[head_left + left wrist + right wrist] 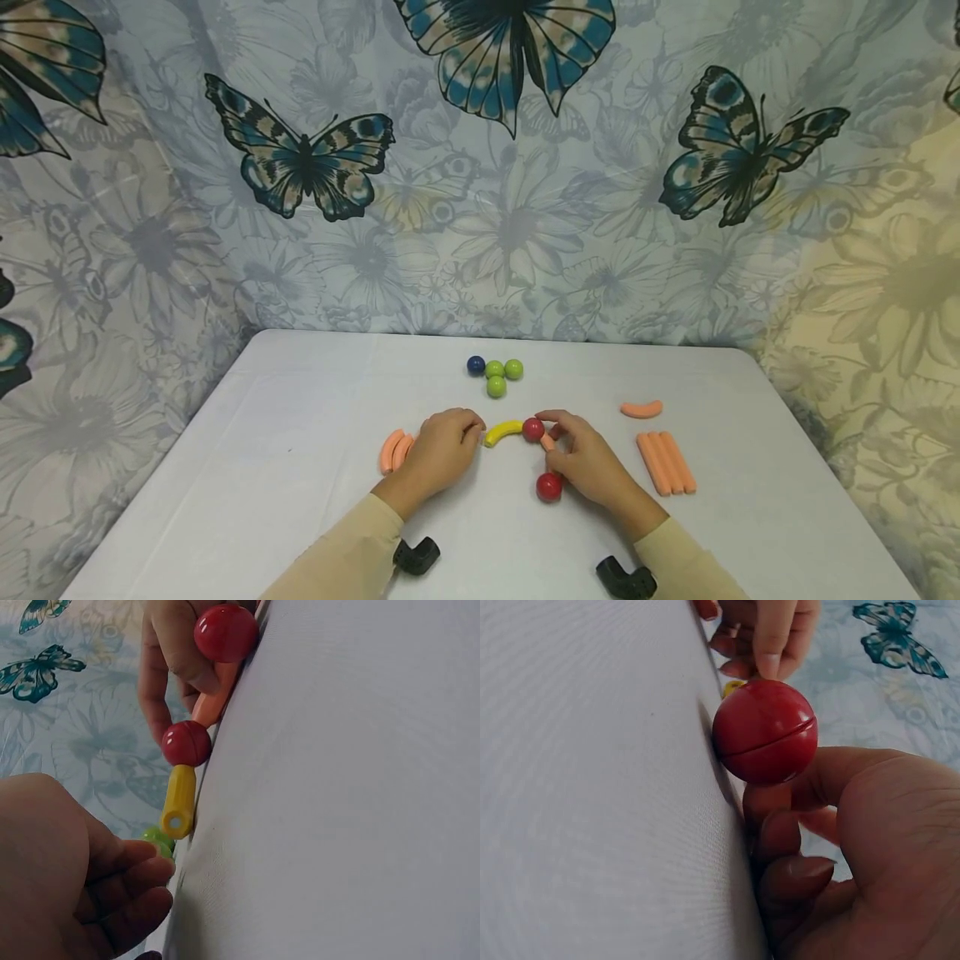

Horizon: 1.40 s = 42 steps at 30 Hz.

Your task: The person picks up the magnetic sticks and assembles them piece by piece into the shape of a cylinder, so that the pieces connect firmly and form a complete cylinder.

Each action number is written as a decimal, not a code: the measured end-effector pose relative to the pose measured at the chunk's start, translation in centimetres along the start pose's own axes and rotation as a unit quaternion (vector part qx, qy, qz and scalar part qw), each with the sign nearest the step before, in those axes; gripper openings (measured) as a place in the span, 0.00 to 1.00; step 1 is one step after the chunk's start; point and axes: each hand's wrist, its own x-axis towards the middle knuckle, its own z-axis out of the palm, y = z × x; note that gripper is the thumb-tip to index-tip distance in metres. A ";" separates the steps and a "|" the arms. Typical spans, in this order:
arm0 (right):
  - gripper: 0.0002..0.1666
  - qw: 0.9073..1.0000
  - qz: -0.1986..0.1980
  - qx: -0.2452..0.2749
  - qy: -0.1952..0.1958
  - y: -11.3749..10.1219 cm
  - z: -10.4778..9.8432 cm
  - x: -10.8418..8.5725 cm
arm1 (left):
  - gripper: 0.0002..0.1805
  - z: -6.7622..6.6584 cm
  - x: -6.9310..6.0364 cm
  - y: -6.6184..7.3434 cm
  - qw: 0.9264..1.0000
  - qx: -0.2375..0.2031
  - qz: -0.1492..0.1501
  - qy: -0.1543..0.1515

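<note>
A short chain of toy pieces lies mid-table: a curved yellow stick [503, 432], a red ball [533, 429], an orange stick [217, 696] and a second red ball [549, 487]. My right hand [588, 462] pinches the orange stick between thumb and fingers, one fingertip at the upper red ball. In the right wrist view the nearer red ball [765, 732] hides part of that grip. Beside the free end of the yellow stick is my left hand [442, 450], fingers loosely bent around nothing. The left wrist view shows the hole in that yellow end [177, 822].
Several green balls [496, 386] and a dark blue ball [476, 365] sit farther back. Orange sticks [391, 451] lie by the left hand, partly hidden. To the right are a row of straight orange sticks [666, 463] and one curved orange stick [641, 409].
</note>
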 end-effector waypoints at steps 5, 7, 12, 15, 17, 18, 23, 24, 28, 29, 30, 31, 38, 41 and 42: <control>0.37 0.999 0.007 -0.043 0.009 -0.2 -0.2 -0.1 | 0.10 -0.6 0.3 -0.5 0.999 -0.043 -0.002 0.004; 0.37 0.998 0.017 -0.066 0.016 -0.3 -0.2 -0.2 | 0.11 -0.9 0.5 -0.5 0.998 -0.059 -0.007 0.007; 0.26 0.994 0.034 -0.099 0.031 -0.3 -0.5 -0.2 | 0.13 -1.4 1.2 -0.5 0.994 -0.101 -0.045 0.012; 0.27 0.994 0.020 -0.104 0.037 -0.1 -0.5 -0.1 | 0.13 -1.4 1.9 -0.5 0.989 -0.134 -0.065 0.024; 0.28 0.994 0.004 -0.104 0.036 0.0 -0.5 0.0 | 0.12 -1.4 2.4 -0.4 0.985 -0.154 -0.075 0.034; 0.28 0.994 -0.005 -0.106 0.035 0.1 -0.5 0.1 | 0.13 -1.4 2.6 -0.4 0.983 -0.160 -0.077 0.038; 0.28 0.992 -0.035 -0.119 0.032 0.4 -0.4 0.3 | 0.20 -1.6 3.7 -0.3 0.980 -0.177 -0.091 0.023; 0.28 0.991 -0.038 -0.122 0.033 0.4 -0.4 0.3 | 0.21 -1.6 3.9 -0.2 0.979 -0.181 -0.092 0.014; 0.29 0.989 -0.045 -0.130 0.044 0.6 -0.5 0.4 | 0.26 -1.4 4.9 -0.2 0.977 -0.193 -0.087 -0.027; 0.30 0.989 -0.047 -0.132 0.047 0.6 -0.5 0.4 | 0.27 -1.4 5.1 -0.2 0.977 -0.196 -0.082 -0.036; 0.30 0.989 -0.050 -0.134 0.050 0.7 -0.5 0.4 | 0.29 -1.3 5.3 -0.2 0.976 -0.198 -0.080 -0.044; 0.30 0.988 -0.055 -0.135 0.052 0.7 -0.5 0.4 | 0.30 -1.2 5.5 -0.2 0.975 -0.200 -0.078 -0.053; 0.32 0.988 -0.052 -0.135 0.058 1.1 -0.5 0.4 | 0.36 -0.1 6.3 -0.7 0.975 -0.181 -0.082 -0.096; 0.29 0.989 -0.047 -0.130 0.056 1.2 -0.6 0.4 | 0.33 0.5 6.4 -0.9 0.983 -0.139 -0.072 -0.098; 0.28 0.989 -0.046 -0.129 0.055 1.2 -0.6 0.4 | 0.30 0.6 6.3 -0.9 0.985 -0.124 -0.068 -0.097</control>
